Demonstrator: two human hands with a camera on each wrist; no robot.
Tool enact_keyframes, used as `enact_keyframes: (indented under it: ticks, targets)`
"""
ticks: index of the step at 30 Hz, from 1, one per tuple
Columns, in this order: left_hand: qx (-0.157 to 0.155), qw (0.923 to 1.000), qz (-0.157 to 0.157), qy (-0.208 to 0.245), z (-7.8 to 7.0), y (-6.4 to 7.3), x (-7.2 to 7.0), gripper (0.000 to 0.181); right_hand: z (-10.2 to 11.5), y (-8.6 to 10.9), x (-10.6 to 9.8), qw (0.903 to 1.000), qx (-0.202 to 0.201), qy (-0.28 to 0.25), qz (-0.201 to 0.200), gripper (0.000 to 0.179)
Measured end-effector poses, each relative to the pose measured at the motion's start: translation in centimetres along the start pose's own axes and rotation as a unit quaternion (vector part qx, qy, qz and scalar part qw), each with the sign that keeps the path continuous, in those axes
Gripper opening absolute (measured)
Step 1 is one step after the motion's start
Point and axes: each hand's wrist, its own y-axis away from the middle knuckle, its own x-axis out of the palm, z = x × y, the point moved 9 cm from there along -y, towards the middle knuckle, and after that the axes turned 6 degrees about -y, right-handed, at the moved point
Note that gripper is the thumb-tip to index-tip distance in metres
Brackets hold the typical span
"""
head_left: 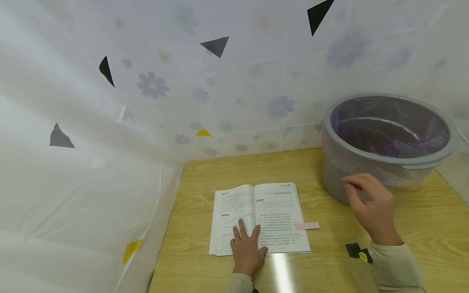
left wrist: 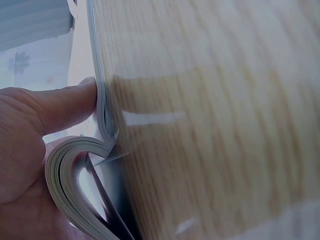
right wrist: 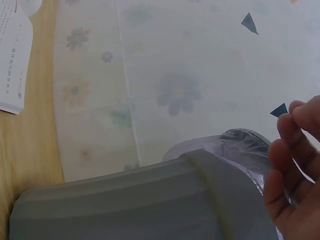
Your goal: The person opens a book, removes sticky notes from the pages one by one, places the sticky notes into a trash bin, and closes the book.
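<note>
An open book (head_left: 272,211) with printed pages lies on the wooden table. A pink paper strip (head_left: 307,226) sticks out past its right page edge. My left hand (head_left: 246,249) rests on the lower pages by the spine, fingers spread. In the left wrist view its thumb (left wrist: 65,107) lies along the page edges (left wrist: 62,165). My right hand (head_left: 371,207) is raised in front of the grey bin (head_left: 335,179), which has a clear bag over its rim. Its thumb and forefinger tips meet in the right wrist view, and I see nothing between them.
Dark scraps and a small yellow piece (head_left: 362,256) lie on the table beside the right sleeve. White flowered sheeting (head_left: 234,101) lines the back, and plain sheeting (head_left: 80,195) rises at the left. Black, grey and yellow pieces dot both sheets.
</note>
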Motion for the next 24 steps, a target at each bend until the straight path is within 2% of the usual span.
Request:
enact_keyframes:
  ticks: [5, 9, 13, 18, 24]
  targets:
    - [-0.002, 1.0, 0.008, 0.005, 0.1, -0.1, 0.2, 0.069, -1.5, 1.3, 1.3, 0.9944, 0.029, 0.044, 0.092, 0.023]
    - [-0.002, 0.9999, 0.01, 0.005, 0.1, -0.2, 0.2, 0.069, -2.1, 1.9, 2.2, 0.988, 0.04, 0.063, 0.135, 0.028]
    - [-0.001, 1.0, 0.008, 0.006, 0.0, -0.1, 0.1, 0.069, -3.0, 2.7, 3.0, 0.9779, 0.064, 0.091, 0.177, 0.025]
    - [0.002, 1.0, 0.001, 0.007, -0.1, 0.0, -0.1, 0.068, -4.6, 4.7, 4.4, 0.952, 0.111, 0.134, 0.252, 0.019]
    - [0.004, 1.0, 0.001, 0.008, 0.0, 0.0, -0.2, 0.067, -7.0, 7.8, 6.2, 0.916, 0.174, 0.132, 0.336, 0.02]
